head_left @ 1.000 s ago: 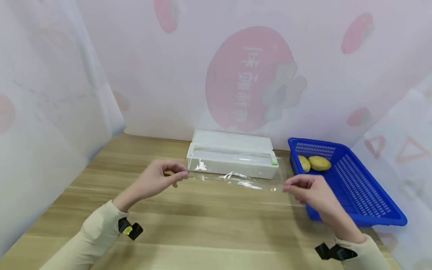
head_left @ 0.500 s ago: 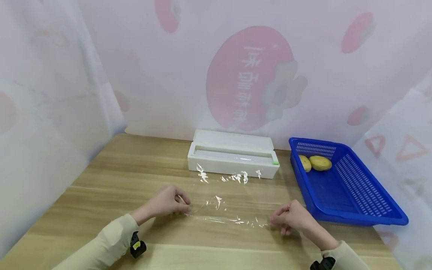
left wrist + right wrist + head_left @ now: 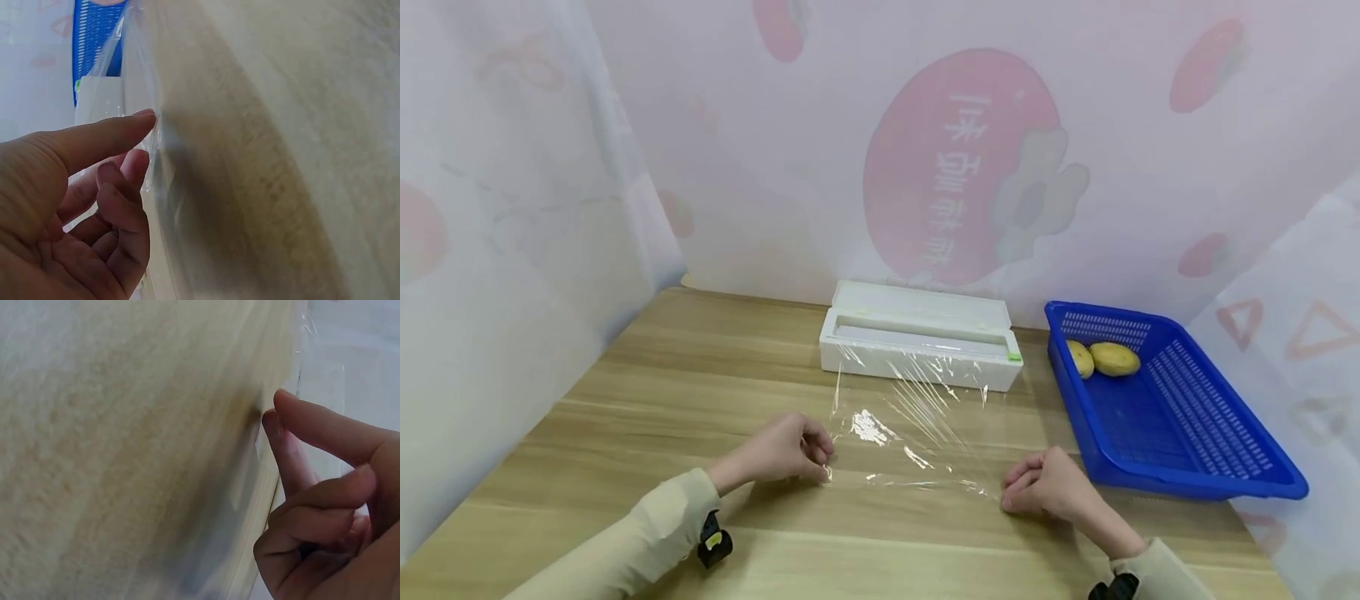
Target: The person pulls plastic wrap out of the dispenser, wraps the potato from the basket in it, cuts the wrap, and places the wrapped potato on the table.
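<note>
From my seat, clock centred on clear film point(image 3: 887, 462): left hand point(image 3: 778, 452) at 8 o'clock, thumb and finger pinching film's near corner. Film itself stretched between hands, shiny and creased, can't tell if touching table point(image 3: 700, 367). Open white box point(image 3: 917, 364) at 12. Right hand point(image 3: 1051, 489) at 4, pinching other near corner. Blue basket point(image 3: 1187, 482) at 3, two yellow oval things point(image 3: 1115, 359) at its 10.

Plastic wrap point(image 3: 910, 433): clear, thin sheet, bright glints, diagonal creases, spread over the table point(image 3: 700, 375). Near corners held by left hand point(image 3: 781, 450) and right hand point(image 3: 1057, 493), near edge runs between them. Far end reaches the box point(image 3: 917, 358): white, long, lid up, at the back of the table.
</note>
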The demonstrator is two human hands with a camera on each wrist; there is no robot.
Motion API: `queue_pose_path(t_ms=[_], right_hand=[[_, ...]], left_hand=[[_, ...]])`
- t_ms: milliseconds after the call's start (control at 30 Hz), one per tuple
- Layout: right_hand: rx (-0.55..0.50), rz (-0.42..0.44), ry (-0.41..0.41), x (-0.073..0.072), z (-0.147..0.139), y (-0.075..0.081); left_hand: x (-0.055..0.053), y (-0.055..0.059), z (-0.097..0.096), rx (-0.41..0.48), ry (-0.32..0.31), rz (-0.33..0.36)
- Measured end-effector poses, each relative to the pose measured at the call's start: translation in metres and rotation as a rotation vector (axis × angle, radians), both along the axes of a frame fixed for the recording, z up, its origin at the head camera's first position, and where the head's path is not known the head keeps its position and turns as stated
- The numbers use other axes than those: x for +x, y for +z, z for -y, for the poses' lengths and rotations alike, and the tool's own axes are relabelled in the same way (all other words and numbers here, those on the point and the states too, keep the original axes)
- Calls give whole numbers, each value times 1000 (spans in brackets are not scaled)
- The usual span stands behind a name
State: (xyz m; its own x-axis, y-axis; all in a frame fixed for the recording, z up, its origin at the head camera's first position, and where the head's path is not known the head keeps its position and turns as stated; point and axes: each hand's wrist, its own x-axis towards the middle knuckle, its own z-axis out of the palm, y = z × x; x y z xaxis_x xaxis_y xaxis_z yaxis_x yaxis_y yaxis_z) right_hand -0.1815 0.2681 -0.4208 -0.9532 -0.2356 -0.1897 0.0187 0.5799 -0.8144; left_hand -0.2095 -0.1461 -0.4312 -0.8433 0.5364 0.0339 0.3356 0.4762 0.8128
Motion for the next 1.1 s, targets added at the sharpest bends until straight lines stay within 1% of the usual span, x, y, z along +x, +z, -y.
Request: queue_pose_path(t_ms=[33, 67, 167, 267, 333, 400, 500, 633, 767, 867, 933, 1000, 1100], right_hand=[[3, -13, 9, 0, 1, -1], [10, -13, -2, 1, 2, -1], [31, -9, -55, 0, 4, -1], [38, 4, -110, -1, 5, -1], [27, -3, -127, -1, 5, -1], [24, -29, -128, -1, 5, -2], [19, -64, -125, 0, 6, -4], [38, -77, -139, 0, 8, -7], [72, -101, -162, 1, 11, -6], [67, -122, -165, 3, 12, -2], [45, -137, -166, 3, 12, 3], [1, -139, -172, 3, 12, 9], [-79, -133, -168, 2, 9, 23]], left_hand=[[1, 0, 0, -9, -5, -14], [1, -1, 0, -13, -12, -27], [1, -1, -2, -15, -34, -54], [0, -1, -3, -13, -40, -52], [0, -2, -3, -14, -37, -47], [2, -2, -2, -18, -23, -42], [5, -2, -1, -12, 13, -37], [9, -1, 0, -21, 60, -56], [11, 0, 0, -52, 73, -68], [12, 0, 1, -72, 76, -64], [13, 0, 1, -80, 78, -60], [13, -1, 1, -87, 80, -59], [14, -1, 2, -85, 84, -53]])
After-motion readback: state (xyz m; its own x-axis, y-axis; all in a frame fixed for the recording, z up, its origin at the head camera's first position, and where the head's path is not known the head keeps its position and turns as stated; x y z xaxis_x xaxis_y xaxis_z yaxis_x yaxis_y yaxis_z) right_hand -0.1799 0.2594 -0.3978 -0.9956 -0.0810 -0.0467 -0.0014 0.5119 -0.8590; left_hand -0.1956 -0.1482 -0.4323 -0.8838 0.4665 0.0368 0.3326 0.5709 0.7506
